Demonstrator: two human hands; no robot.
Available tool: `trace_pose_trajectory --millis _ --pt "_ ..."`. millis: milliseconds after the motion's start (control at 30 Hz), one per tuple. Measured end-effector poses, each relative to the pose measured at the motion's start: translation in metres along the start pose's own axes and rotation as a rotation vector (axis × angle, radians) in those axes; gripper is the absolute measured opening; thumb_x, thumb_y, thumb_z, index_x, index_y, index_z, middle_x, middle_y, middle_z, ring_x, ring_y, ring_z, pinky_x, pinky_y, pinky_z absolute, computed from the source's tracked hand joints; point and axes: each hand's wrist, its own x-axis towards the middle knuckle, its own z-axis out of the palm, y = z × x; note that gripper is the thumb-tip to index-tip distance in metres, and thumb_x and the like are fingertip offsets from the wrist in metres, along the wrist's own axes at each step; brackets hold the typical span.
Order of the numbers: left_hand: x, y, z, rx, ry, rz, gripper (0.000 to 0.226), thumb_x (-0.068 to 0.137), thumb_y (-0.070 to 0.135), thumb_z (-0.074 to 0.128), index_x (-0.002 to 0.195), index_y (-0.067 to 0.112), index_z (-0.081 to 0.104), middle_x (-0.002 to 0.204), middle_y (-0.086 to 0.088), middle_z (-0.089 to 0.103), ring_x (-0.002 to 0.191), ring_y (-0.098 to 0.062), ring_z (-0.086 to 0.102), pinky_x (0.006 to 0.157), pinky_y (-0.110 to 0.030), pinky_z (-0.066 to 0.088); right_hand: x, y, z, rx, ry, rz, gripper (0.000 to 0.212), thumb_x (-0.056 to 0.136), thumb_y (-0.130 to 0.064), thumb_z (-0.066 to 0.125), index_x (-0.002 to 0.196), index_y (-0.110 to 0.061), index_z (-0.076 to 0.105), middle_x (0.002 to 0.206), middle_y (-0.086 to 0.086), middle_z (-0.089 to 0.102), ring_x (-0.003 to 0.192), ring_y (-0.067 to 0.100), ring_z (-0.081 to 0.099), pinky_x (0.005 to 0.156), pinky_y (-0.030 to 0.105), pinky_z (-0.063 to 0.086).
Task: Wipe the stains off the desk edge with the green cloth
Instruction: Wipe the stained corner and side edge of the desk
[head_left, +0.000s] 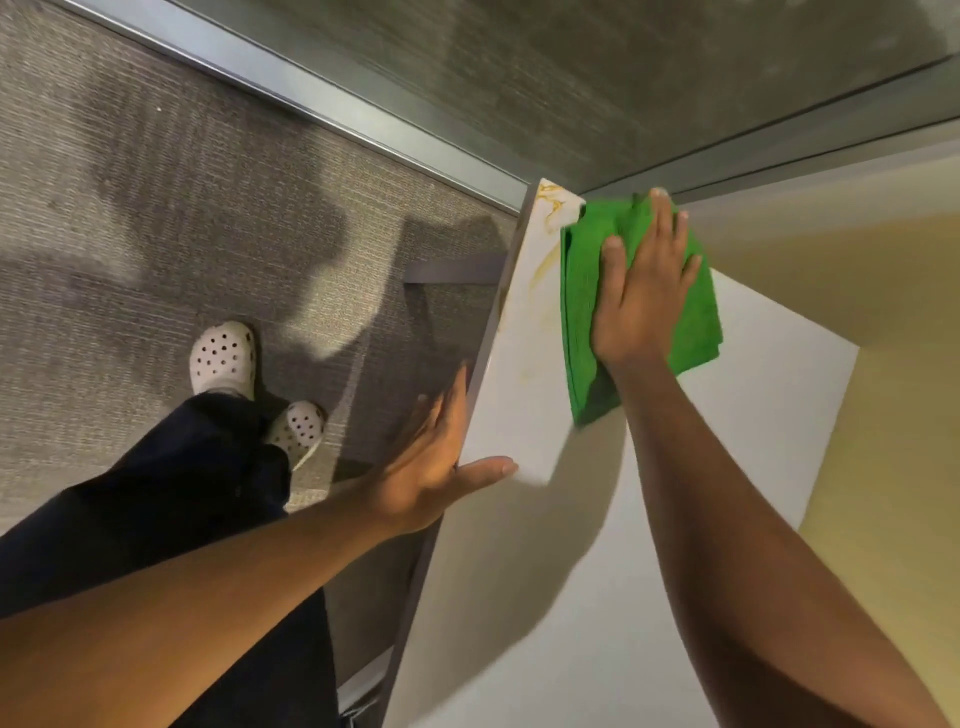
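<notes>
— Position of the green cloth (644, 306)?

— Folded, lying on the white bench (597, 571) near its far corner, pressed flat under the right hand (641, 291), fingers extended, not curled round it. The palm hides the cloth's middle.

— Stains (545, 260)?

— Yellowish streaks along the bench edge, just left of the cloth; the lower ones are faint.

— Left hand (436, 467)?

— Open, flat against the bench's side edge, thumb on top. Fingertips blurred.
</notes>
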Motion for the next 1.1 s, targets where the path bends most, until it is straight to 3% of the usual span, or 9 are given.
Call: trace_pose_trajectory --millis 100,233,367,467,533,633,733,900,1100 --pt "0.002 0.004 0.003 -0.048 0.007 -0.034 0.11 0.099 0.054 0.063 0.167 0.021 -0.016 0.179 0.001 -0.011 0.164 -0.022 -0.014 0.132 -0.056 0.003 0.001 -0.019 0.012 -0.003 0.033 0.084 0.071 0.11 -0.052 0.02 0.17 -0.014 0.017 0.178 0.002 0.019 0.167 0.027 0.009 0.132 0.063 0.007" --pt "-0.003 0.012 0.007 -0.098 0.045 -0.098 0.11 0.098 0.048 0.067 0.168 0.022 -0.014 0.178 0.006 -0.016 0.164 -0.021 -0.016 0.133 -0.054 0.004 -0.065 -0.009 0.015 -0.018 -0.042 -0.202 0.068 0.113 -0.051 0.02 0.17 -0.016 0.01 0.18 0.002 0.008 0.168 0.026 0.002 0.134 0.059 0.002" --pt "-0.016 0.026 0.03 -0.096 0.269 -0.189 0.102 0.097 0.057 0.058 0.169 0.023 -0.006 0.178 0.007 -0.011 0.165 -0.024 0.0 0.132 -0.049 0.017 -0.092 0.015 0.009 -0.072 -0.15 -0.364 0.073 0.111 -0.057 0.017 0.171 -0.017 0.006 0.181 0.001 0.001 0.168 0.022 -0.007 0.134 0.059 -0.001" --pt "-0.022 0.034 0.052 -0.121 0.455 -0.175 0.096 0.093 0.063 0.045 0.169 0.019 0.004 0.179 0.002 0.002 0.165 -0.024 0.011 0.13 -0.039 0.025 -0.073 0.011 0.006 -0.106 -0.159 -0.434 0.076 0.111 -0.059 0.018 0.171 -0.015 0.006 0.181 0.004 0.002 0.168 0.026 -0.005 0.133 0.061 0.001" --pt "-0.023 0.03 0.058 -0.037 0.524 -0.168 0.097 0.092 0.069 0.04 0.168 0.019 0.006 0.179 0.004 0.003 0.164 -0.023 0.014 0.129 -0.041 0.03 -0.044 0.001 0.006 -0.099 -0.129 -0.412 0.075 0.111 -0.059 0.022 0.171 -0.016 0.009 0.18 0.004 0.006 0.168 0.027 0.0 0.133 0.061 0.003" --pt "-0.022 0.024 0.06 0.044 0.54 -0.16 0.096 0.093 0.072 0.034 0.169 0.023 0.002 0.178 0.009 -0.003 0.165 -0.027 0.013 0.127 -0.052 0.031 0.007 -0.022 0.007 -0.035 -0.055 -0.254 0.074 0.109 -0.058 0.023 0.17 -0.017 0.017 0.179 0.001 0.018 0.167 0.026 0.01 0.133 0.061 0.008" --pt "-0.022 0.023 0.061 0.087 0.543 -0.151 0.095 0.095 0.071 0.032 0.169 0.023 -0.001 0.178 0.01 -0.005 0.165 -0.028 0.011 0.129 -0.053 0.026 0.015 -0.035 0.012 0.001 -0.017 -0.181 0.068 0.111 -0.052 0.023 0.17 -0.016 0.019 0.178 0.0 0.022 0.166 0.024 0.013 0.133 0.06 0.01" --pt "-0.022 0.022 0.062 0.073 0.56 -0.173 0.097 0.094 0.073 0.034 0.169 0.022 -0.001 0.178 0.011 -0.007 0.166 -0.024 0.002 0.131 -0.052 0.021 -0.06 -0.003 0.013 0.007 -0.046 -0.365 0.063 0.115 -0.044 0.024 0.17 -0.016 0.012 0.18 0.002 0.009 0.168 0.024 0.003 0.135 0.056 0.004" --pt "-0.021 0.024 0.06 0.061 0.582 -0.22 0.099 0.094 0.07 0.049 0.168 0.016 0.014 0.179 0.005 0.006 0.164 -0.028 0.009 0.132 -0.051 0.017 -0.088 0.022 0.002 -0.102 -0.214 -0.621 0.068 0.114 -0.048 0.022 0.17 -0.012 0.011 0.18 0.006 0.005 0.168 0.026 -0.004 0.134 0.061 0.003"
